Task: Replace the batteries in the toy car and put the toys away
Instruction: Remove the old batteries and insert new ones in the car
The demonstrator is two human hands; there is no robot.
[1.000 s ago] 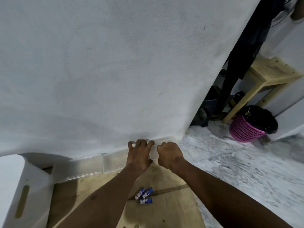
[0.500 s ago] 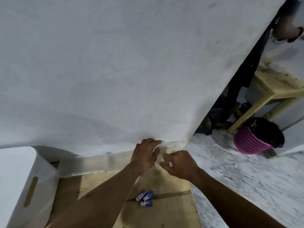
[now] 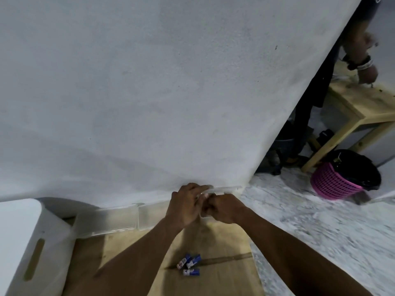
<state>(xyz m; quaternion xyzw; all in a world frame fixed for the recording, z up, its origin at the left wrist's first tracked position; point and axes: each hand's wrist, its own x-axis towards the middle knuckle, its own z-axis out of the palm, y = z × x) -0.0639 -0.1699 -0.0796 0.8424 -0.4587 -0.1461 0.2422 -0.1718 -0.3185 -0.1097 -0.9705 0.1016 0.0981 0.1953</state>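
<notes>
From the head camera, both bare hands meet at the far edge of a wooden board [image 3: 224,242], right against the foot of a big white wall [image 3: 149,92]. The left hand [image 3: 188,205] has its fingers curled over the raised lid [image 3: 222,189] of a clear plastic box, and the right hand [image 3: 225,208] is closed in a loose fist just beside it, knuckles touching the left; what the right fingers pinch, if anything, is hidden behind the hands, so I cannot tell. The box itself is mostly covered by the hands. To its left, a second clear box [image 3: 111,221] lies along the wall, and next to that stands a white bin [image 3: 25,242] with a slot handle in its side. Three small blue batteries [image 3: 190,264] lie together on the board, nearer the camera than the hands and between the two forearms. No toy car shows anywhere in view. The board is pale and scuffed, with a dark line across it. To the right of it the floor [image 3: 320,221] is white and grey marble. Further right, a pink basket [image 3: 333,184] lined with a black bag sits by the leg of a pale wooden table [image 3: 352,107], with another person's hand [image 3: 367,69] above the tabletop.
</notes>
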